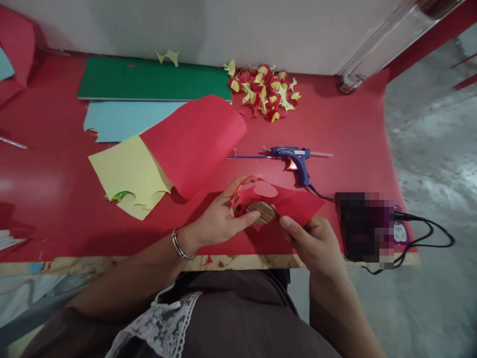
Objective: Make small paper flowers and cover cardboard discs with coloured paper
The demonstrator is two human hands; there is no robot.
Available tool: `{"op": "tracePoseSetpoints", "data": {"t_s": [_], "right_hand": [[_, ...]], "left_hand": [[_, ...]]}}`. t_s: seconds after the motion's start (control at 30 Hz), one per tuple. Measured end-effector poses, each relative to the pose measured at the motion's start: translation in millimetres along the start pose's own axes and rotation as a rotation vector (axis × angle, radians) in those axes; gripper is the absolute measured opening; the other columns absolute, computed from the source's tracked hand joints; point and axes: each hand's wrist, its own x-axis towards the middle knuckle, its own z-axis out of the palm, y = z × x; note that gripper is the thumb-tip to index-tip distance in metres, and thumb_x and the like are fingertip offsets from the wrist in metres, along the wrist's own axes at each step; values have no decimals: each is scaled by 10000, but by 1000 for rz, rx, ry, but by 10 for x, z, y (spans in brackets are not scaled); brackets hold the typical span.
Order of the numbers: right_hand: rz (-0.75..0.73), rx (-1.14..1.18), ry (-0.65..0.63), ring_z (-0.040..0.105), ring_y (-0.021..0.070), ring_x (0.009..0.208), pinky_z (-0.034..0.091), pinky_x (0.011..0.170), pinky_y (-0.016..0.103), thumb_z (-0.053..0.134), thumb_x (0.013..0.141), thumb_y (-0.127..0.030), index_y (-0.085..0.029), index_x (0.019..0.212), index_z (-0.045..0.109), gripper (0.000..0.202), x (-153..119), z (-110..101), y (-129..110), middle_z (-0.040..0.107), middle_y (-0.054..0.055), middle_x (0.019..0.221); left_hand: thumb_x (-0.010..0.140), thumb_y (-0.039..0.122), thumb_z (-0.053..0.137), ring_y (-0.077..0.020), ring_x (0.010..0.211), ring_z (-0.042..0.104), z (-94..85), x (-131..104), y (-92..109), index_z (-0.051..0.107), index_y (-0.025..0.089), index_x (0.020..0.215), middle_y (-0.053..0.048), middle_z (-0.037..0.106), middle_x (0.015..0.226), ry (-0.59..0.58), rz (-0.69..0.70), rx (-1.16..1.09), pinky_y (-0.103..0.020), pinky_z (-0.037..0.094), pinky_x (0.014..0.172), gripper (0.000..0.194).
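Observation:
My left hand (223,214) is closed on a sheet of red paper (298,201). Its thumb presses a round wooden disc (263,214) with striped grain flat on the paper. A round opening shows in the paper above the disc, and a narrow curved strip bends up by my left fingers. Against the disc's right edge rests the tip of a thin dark pen-like tool (276,211), pinched in my right hand (313,238). Most of that tool is hidden by the fingers, which also lie at the paper's lower right edge.
A blue glue gun (298,159) lies beyond my hands, its cord running right. Behind it is a pile of red and yellow paper scraps (264,92). Red (197,144), yellow (126,166) and blue sheets (126,119) overlap at left, beside a green board (152,79).

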Motion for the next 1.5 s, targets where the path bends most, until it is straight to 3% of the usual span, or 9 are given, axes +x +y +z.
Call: {"op": "tracePoseSetpoints", "data": {"t_s": [0.1, 0.23, 0.33, 0.47, 0.63, 0.83, 1.17, 1.33, 1.5], "right_hand": [[-7, -7, -6, 366, 93, 529, 275, 501, 266, 822, 897, -621, -193, 644, 576, 555, 22, -24, 25, 475, -32, 576], [17, 3, -17, 385, 98, 544, 286, 512, 264, 837, 889, -610, -185, 643, 606, 542, 49, -46, 41, 490, -23, 579], [47, 61, -6, 391, 97, 540, 287, 501, 257, 875, 839, -624, -177, 664, 660, 526, 18, -53, 19, 504, -15, 579], [93, 177, 12, 361, 74, 496, 237, 451, 222, 933, 769, -613, -173, 792, 757, 474, -123, -76, -31, 514, -25, 578], [-40, 158, 128, 553, 114, 536, 405, 484, 216, 932, 803, -550, -189, 919, 821, 396, -203, -16, -68, 648, 12, 617], [-236, -68, 326, 730, 164, 692, 602, 658, 271, 910, 838, -482, -218, 960, 828, 302, -2, 223, -28, 803, 39, 814], [-342, -213, 374, 697, 150, 643, 558, 554, 244, 938, 812, -401, -208, 1079, 810, 354, 37, 343, 100, 799, 18, 828], [-411, -257, 436, 681, 137, 602, 539, 528, 235, 922, 823, -387, -209, 1081, 800, 337, 93, 388, 41, 794, 6, 823], [-471, -218, 462, 655, 121, 595, 528, 535, 224, 927, 805, -370, -206, 1051, 801, 322, 263, 421, -46, 754, -16, 778]], "left_hand": [[912, 299, 820, -272, 1202, 778, -12, -15, -9, 526, 249, 1608, -127, 749, 1402, -29, -15, -9, -407, 603, 1099, 758], [926, 355, 807, -248, 1148, 777, -26, -5, -31, 444, 255, 1641, -117, 738, 1393, -26, -67, -58, -382, 627, 1012, 809], [897, 366, 834, -165, 822, 722, -57, 33, -31, 452, 205, 1607, -43, 754, 1026, 94, -116, 51, -271, 582, 721, 822], [904, 347, 815, -88, 520, 397, -96, 64, -6, 425, 109, 1570, 121, 411, 623, 194, -212, 197, -227, 279, 484, 807], [884, 344, 813, -80, 494, 330, -48, 34, 10, 483, 141, 1489, 133, 367, 615, 162, -176, 214, -236, 241, 471, 719], [885, 381, 835, -80, 496, 415, -4, -31, 51, 353, 161, 1644, 125, 445, 626, 65, -209, 147, -218, 286, 486, 926], [883, 279, 831, -102, 548, 545, -20, -26, -37, 423, 254, 1635, 74, 589, 701, -47, -126, 5, -235, 436, 545, 855], [765, 285, 960, -110, 656, 617, -11, 29, -145, 497, 223, 1489, 83, 581, 743, 67, -181, -171, -234, 482, 644, 862], [690, 442, 1021, -129, 758, 666, 5, 94, -203, 537, 193, 892, 22, 661, 812, 90, -215, -336, -266, 520, 737, 581]]}}
